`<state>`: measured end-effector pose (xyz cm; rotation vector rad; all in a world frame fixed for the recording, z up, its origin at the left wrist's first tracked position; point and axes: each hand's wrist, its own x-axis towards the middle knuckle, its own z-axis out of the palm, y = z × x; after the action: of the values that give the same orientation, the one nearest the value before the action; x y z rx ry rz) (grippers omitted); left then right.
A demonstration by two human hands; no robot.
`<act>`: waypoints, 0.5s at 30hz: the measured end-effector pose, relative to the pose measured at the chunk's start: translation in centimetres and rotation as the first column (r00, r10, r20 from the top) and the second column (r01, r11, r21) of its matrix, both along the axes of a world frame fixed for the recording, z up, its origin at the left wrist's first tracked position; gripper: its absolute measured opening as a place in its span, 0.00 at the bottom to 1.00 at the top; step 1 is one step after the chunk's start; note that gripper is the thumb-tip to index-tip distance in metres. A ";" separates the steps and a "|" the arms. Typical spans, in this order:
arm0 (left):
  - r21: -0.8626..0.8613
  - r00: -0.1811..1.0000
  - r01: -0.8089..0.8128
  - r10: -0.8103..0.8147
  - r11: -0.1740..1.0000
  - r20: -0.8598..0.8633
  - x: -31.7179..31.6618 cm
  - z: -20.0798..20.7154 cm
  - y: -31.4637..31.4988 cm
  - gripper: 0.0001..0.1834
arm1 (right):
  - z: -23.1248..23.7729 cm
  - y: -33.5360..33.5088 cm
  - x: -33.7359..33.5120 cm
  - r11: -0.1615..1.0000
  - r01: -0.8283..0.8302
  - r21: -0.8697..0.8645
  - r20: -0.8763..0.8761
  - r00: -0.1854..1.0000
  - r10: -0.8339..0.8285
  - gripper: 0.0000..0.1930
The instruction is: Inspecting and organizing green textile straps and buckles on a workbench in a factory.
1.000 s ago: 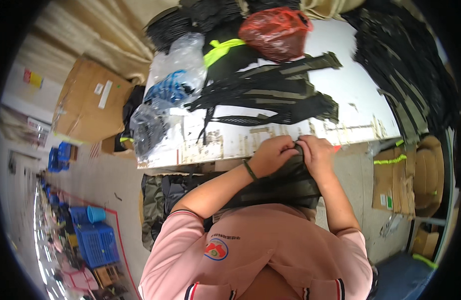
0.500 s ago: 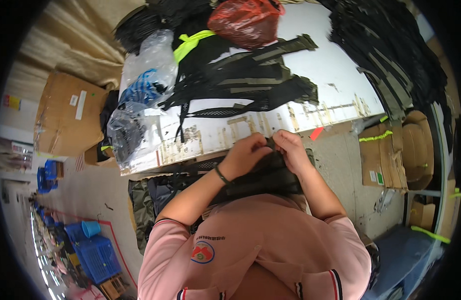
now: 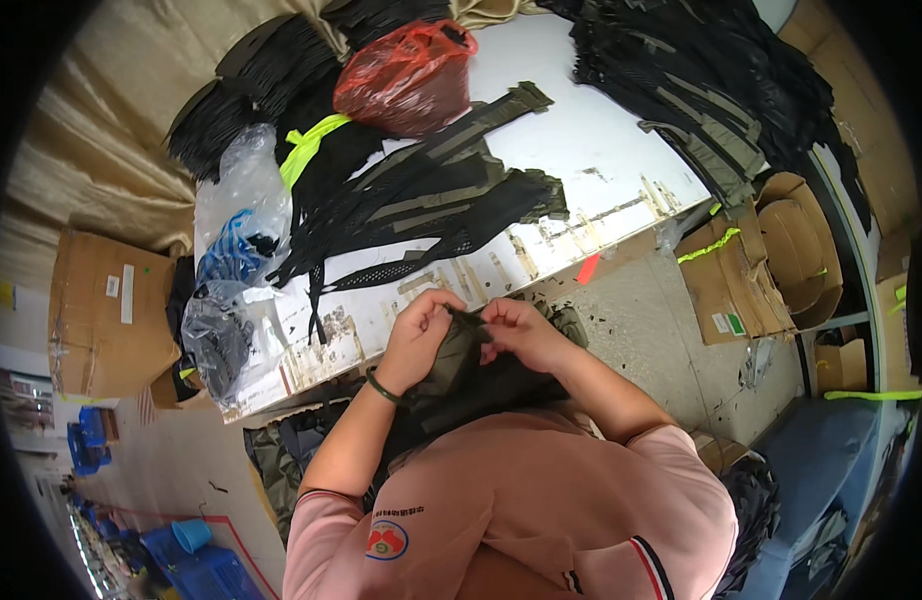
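Note:
Just in front of the table's front edge, an olive-green piece of fabric hangs between my hands. My left hand pinches its upper left part, a dark bangle round that wrist. At the upper right edge of the fabric, the fingers of my right hand are closed on it, the fingertips partly hidden by folds. More dark cloth lies below, close to my body. Beyond my hands, black and olive mesh strap pieces are spread in a loose pile on the white tabletop.
A red plastic bag and clear plastic bags sit on the table, with stacked black pieces at far right. Cardboard boxes stand at left and right. Blue crates are on the floor at lower left.
The whole view has turned and shifted. My hands have moved slightly apart, and the olive fabric between them, mostly hidden before, now shows. Both hands keep their grip.

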<state>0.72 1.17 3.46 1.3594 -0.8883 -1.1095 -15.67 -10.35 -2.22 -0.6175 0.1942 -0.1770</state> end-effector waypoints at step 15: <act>0.339 0.968 -0.023 0.105 0.941 -0.226 -0.3 0.3 -0.7 0.17 | 3.6 -0.4 0.6 0.243 0.185 -0.952 0.058 0.890 -0.451 0.08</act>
<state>0.43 0.49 3.75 1.4759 -0.4873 -1.3854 -15.06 -10.70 1.38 -1.8482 0.4628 -0.6701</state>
